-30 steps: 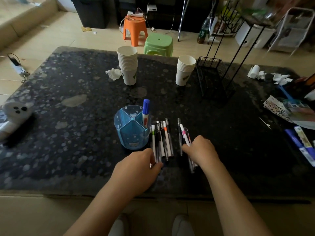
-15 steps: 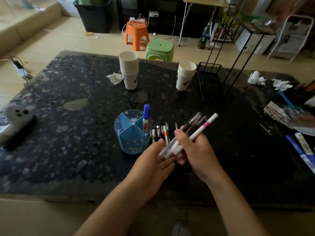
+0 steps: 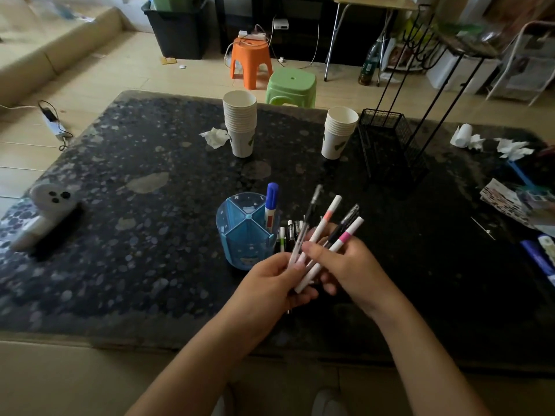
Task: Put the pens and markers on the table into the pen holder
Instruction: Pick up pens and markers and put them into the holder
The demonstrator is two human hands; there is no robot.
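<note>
1. Since half a second ago the bundle of pens has fanned out wider and tipped more upright, and both hands sit a little lower in the frame; a second ago those pens lay flat on the table.
2. The left hand (image 3: 271,283) curls its fingers round the lower ends of the fanned pens (image 3: 322,235), thumb pressed against them, just below centre frame.
3. The right hand (image 3: 345,265) pinches the same bundle from the right, fingertips closed on the shafts.
4. In the fan: a black-tipped pen (image 3: 309,214) furthest left, a white marker with an orange band (image 3: 326,219), a dark clear-barrelled pen (image 3: 345,220), and a white marker with a pink band (image 3: 345,237) furthest right.
5. The blue pen holder (image 3: 244,232), split into wedge compartments, stands at centre frame just left of the hands; a small printed picture on its front is too blurred to read.
6. A blue-capped marker (image 3: 271,202) stands upright in the holder's right-hand compartment; its label has red print I can't make out.
7. More pens lying on the table (image 3: 288,232) show between the holder and the hands.
8. The dark speckled table (image 3: 135,235) also carries two stacks of paper cups (image 3: 240,124), each with a green mark, in the upper middle.
</note>
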